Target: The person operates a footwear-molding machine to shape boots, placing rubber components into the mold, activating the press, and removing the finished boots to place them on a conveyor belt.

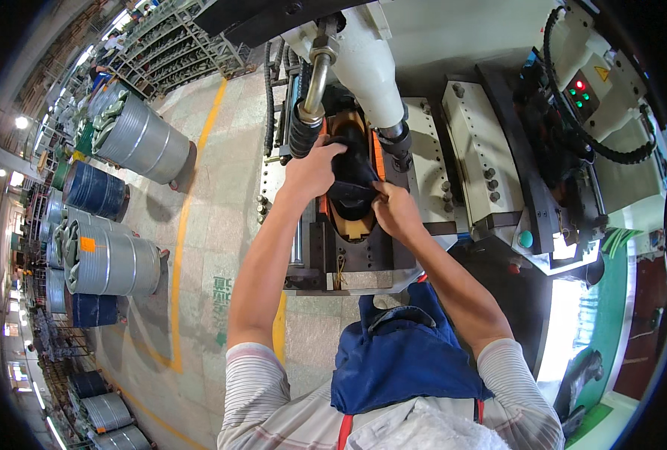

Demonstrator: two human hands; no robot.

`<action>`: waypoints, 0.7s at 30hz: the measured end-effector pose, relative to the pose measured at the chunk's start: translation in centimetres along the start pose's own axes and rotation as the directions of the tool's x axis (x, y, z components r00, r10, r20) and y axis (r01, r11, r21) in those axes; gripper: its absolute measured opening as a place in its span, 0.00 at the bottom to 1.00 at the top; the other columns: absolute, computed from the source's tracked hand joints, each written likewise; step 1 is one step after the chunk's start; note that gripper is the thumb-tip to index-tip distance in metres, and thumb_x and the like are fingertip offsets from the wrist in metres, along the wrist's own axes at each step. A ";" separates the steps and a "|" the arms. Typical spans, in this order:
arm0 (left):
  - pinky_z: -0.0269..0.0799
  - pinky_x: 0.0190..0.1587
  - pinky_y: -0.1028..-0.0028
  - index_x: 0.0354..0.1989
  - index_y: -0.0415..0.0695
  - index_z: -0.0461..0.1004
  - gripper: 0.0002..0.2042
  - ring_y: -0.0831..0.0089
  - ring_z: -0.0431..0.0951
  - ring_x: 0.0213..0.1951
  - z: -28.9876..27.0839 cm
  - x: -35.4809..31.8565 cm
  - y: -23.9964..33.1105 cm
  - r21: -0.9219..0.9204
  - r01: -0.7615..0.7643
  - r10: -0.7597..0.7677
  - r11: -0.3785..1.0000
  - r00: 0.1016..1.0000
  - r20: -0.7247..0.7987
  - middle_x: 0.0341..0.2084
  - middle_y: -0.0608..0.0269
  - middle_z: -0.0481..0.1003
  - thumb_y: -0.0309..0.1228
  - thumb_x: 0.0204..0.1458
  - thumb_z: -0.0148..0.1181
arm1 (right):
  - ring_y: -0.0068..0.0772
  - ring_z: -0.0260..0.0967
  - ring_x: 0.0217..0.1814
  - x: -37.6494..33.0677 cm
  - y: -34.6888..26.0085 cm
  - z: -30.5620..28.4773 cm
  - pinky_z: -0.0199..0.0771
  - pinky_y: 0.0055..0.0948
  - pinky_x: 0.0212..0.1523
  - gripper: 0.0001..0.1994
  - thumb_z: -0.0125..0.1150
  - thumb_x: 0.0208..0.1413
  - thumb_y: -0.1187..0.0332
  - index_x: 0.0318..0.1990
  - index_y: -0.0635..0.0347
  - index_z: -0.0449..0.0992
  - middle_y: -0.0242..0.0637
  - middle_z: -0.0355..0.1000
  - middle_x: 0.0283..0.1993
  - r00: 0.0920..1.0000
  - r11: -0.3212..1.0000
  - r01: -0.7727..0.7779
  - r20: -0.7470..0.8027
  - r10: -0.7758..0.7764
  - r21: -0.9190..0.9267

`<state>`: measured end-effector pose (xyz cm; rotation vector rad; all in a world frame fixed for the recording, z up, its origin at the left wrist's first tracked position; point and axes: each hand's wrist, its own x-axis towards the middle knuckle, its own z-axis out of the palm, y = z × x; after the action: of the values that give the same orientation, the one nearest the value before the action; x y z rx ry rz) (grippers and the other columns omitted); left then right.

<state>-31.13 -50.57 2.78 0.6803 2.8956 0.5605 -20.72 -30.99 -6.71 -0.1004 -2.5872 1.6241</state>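
Observation:
A black, shoe-shaped upper (356,171) lies in the middle of the machine's bed, between orange pads (378,156). My left hand (311,172) is closed on its left edge, the thumb lying over the black material. With bent fingers my right hand (395,207) pinches its right edge, lower down. Under the near end of the upper shows a tan, rounded form (354,227). The white press cylinder (367,67) comes down just beyond my hands, and a metal pipe with a black ribbed hose (303,135) stands close to my left fingers.
To the right is a second machine station (483,157) with a control panel (582,94) and a thick black cable. Metal drums (142,139) holding greenish pieces line the left side, beyond a yellow floor line (187,202). Loaded racks (172,52) stand at the back left.

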 end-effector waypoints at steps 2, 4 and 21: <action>0.70 0.65 0.61 0.66 0.55 0.71 0.31 0.53 0.72 0.64 -0.2 1.4 2.3 0.052 -0.005 0.001 0.999 0.997 0.076 0.68 0.51 0.67 0.16 0.51 0.50 | 0.42 0.78 0.35 0.6 2.7 0.9 0.75 0.37 0.39 0.15 0.62 0.60 0.63 0.37 0.71 0.79 0.50 0.79 0.33 0.982 0.955 -0.186 0.058 0.177 0.230; 0.67 0.68 0.62 0.68 0.51 0.69 0.32 0.54 0.67 0.68 1.1 3.3 0.4 0.129 -0.081 0.069 0.988 0.993 0.100 0.69 0.50 0.65 0.17 0.50 0.49 | 0.34 0.77 0.32 1.3 0.1 0.0 0.75 0.36 0.35 0.16 0.64 0.60 0.63 0.35 0.73 0.80 0.46 0.79 0.31 0.940 0.883 -0.340 0.137 0.311 0.323; 0.73 0.53 0.67 0.54 0.40 0.75 0.18 0.72 0.77 0.46 5.7 9.6 2.2 -0.471 -0.321 0.362 0.822 0.932 -0.003 0.44 0.62 0.80 0.21 0.54 0.63 | 0.24 0.76 0.36 2.3 2.7 -7.0 0.78 0.24 0.37 0.09 0.64 0.65 0.70 0.47 0.65 0.83 0.34 0.79 0.38 0.934 0.580 -0.159 -0.069 0.351 0.799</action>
<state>-37.71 -42.56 -1.89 1.1106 2.4120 1.1855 -22.27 -23.36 -6.04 -0.5763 -1.5222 2.5250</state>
